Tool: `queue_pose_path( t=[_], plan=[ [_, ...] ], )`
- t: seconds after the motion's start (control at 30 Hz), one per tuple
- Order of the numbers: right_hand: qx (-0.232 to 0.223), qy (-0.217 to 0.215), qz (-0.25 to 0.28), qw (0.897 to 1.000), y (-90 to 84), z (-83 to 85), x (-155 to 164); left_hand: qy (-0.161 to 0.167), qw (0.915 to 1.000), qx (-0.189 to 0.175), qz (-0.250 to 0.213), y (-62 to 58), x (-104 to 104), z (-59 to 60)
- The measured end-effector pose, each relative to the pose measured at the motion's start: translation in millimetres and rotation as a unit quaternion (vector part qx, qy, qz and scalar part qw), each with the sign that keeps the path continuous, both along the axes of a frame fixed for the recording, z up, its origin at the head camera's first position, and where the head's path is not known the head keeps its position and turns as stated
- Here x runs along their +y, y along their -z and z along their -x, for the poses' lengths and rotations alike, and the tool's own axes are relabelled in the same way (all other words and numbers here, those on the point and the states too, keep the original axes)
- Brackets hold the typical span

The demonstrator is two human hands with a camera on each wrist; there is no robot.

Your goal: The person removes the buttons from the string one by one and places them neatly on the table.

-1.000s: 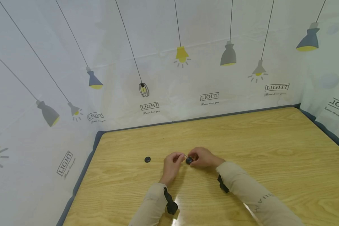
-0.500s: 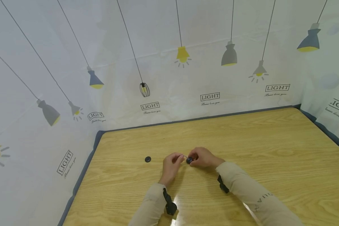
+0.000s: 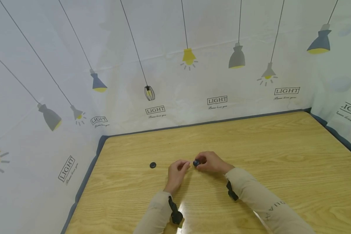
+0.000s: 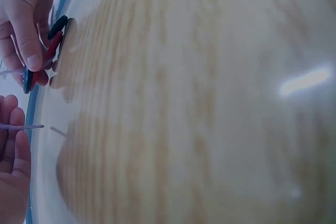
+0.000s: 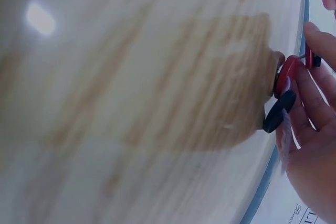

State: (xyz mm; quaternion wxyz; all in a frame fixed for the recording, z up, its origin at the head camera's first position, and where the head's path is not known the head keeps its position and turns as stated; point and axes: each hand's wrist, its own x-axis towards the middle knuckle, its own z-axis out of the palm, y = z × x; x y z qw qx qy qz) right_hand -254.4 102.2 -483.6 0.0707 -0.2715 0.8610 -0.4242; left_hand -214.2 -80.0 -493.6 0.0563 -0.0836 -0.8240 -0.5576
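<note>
Hands (image 3: 176, 173) angled inward: L (image 4: 13, 174) pinches cord (image 4: 23, 127), R (image 3: 212, 162) holds approx. 4 discs (image 5: 280, 112).

**Surroundings: lamp-print sheet round a wood table**

Clock = head view. White sheet (image 3: 210, 29) at back and both sides. Printed on it: grey lamp (image 3: 49, 117) at 9, blue lamp (image 3: 98, 83) at 10, yellow lamp (image 3: 188, 56) just past 12, second blue lamp (image 3: 320, 42) at 2. Boxed LIGHT label (image 3: 67, 168) at 8, more along the back. Table (image 3: 280, 146) from 3 through 6 to past 8; blue edging (image 3: 101, 143) borders it.
</note>
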Motion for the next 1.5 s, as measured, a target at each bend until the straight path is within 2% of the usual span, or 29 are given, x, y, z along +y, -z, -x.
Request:
queue_pose_path(
  t=[0.17,0.33,0.53,0.7,0.8,0.93,1.0,1.1,1.23,1.27,1.37,1.5],
  plan=[
    [-0.001,-0.002,0.013,1.0,2.1,1.4,1,0.001,0.9999,-0.01,0.005,2.4,-1,-0.1],
    [-0.006,0.003,0.013,1.0,2.1,2.2,0,0.004,0.9999,-0.005,0.016,4.0,-3,-1.1],
    [-0.019,0.014,0.02,1.0,-3.8,2.0,-1,0.013,0.9993,-0.015,0.033,4.8,-4,-0.9],
    [0.001,0.009,0.009,1.0,-4.0,2.7,-1,0.026,0.9988,-0.027,0.03,5.1,-2,1.1],
    [0.013,0.001,0.006,1.0,-3.5,2.9,-1,0.037,0.9988,-0.032,0.003,1.2,2,0.6],
    [0.021,-0.003,0.004,1.0,-5.2,1.1,-2,0.055,0.997,-0.04,-0.035,-14.8,8,-6.1],
    [0.026,-0.004,0.0,1.0,-6.3,0.1,-3,0.059,0.9964,-0.045,-0.04,-24.0,11,-10.4],
    [0.028,-0.003,-0.006,1.0,-7.5,-1.2,-4,0.058,0.9967,-0.045,-0.035,-27.8,15,-13.2],
    [0.033,0.0,-0.013,0.999,-7.9,-2.2,-5,0.052,0.997,-0.043,-0.037,-29.6,18,-14.7],
    [0.034,0.0,-0.014,0.999,-7.9,-2.5,-5,0.049,0.9968,-0.049,-0.041,-33.3,19,-16.3],
    [0.045,-0.002,-0.016,0.999,-7.2,-2.7,-6,0.045,0.9968,-0.046,-0.047,-31.4,20,-15.1],
    [0.053,-0.009,-0.011,0.998,-5.9,-2.5,-6,0.04,0.9954,-0.065,-0.058,-24.1,20,-10.1]
  ],
)
